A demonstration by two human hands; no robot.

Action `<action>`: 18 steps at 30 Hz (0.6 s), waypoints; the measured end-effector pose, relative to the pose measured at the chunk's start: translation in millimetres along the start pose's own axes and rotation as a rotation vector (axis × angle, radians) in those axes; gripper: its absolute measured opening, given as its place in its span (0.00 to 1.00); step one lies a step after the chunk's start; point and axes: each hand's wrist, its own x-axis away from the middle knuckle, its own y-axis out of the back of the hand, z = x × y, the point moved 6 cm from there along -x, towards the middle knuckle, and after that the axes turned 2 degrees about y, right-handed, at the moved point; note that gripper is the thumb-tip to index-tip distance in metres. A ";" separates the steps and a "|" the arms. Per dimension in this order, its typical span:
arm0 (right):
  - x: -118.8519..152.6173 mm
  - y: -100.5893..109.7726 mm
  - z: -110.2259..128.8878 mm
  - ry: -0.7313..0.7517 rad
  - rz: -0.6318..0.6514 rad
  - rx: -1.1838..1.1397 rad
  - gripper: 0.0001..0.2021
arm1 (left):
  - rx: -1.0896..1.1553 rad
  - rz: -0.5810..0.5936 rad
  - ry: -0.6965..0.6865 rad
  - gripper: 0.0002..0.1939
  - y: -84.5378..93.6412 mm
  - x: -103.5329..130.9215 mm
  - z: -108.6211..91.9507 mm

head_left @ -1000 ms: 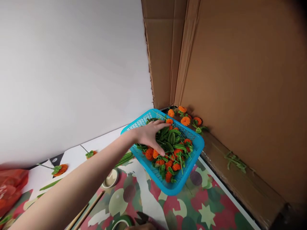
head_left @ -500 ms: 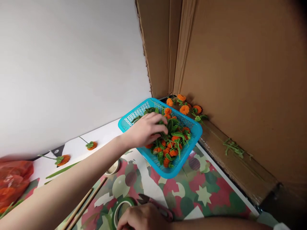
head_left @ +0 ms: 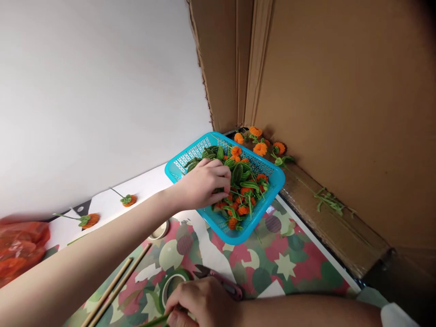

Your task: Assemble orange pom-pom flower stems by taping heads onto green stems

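My left hand (head_left: 207, 184) reaches into a blue plastic basket (head_left: 223, 232), its fingers curled down among orange pipe-cleaner flowers (head_left: 243, 210) and green leaves (head_left: 237, 173). What the fingertips pinch is hidden behind the hand. At the bottom edge my right hand (head_left: 207, 299) is closed round a green stem (head_left: 155, 321), of which only a short length shows. Just beyond that hand are a roll of green tape (head_left: 164, 290) and pink-handled snips (head_left: 218, 281).
More orange flowers (head_left: 260, 149) and some green scraps (head_left: 329, 201) lie on the cardboard ledge at right. Two single flowers (head_left: 90, 221) are at left near a red bag (head_left: 22, 250). Wooden sticks (head_left: 117, 290) and a pale tape roll (head_left: 159, 230) rest on the patterned sheet.
My left hand's fingers have drawn closer together in the basket. The green stem at my right hand has come into view. The whole view has shifted slightly.
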 end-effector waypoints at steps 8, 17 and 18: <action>0.6 1.0 0.7 -0.026 0.019 -0.003 0.10 | 0.089 -0.014 0.101 0.07 2.4 3.8 17.0; -1.1 -0.5 0.5 -0.023 0.038 -0.004 0.10 | -0.015 0.076 0.091 0.09 -9.5 7.1 13.5; -0.9 -0.8 0.2 -0.029 0.039 0.002 0.10 | -0.018 0.072 0.087 0.08 -10.7 6.5 13.8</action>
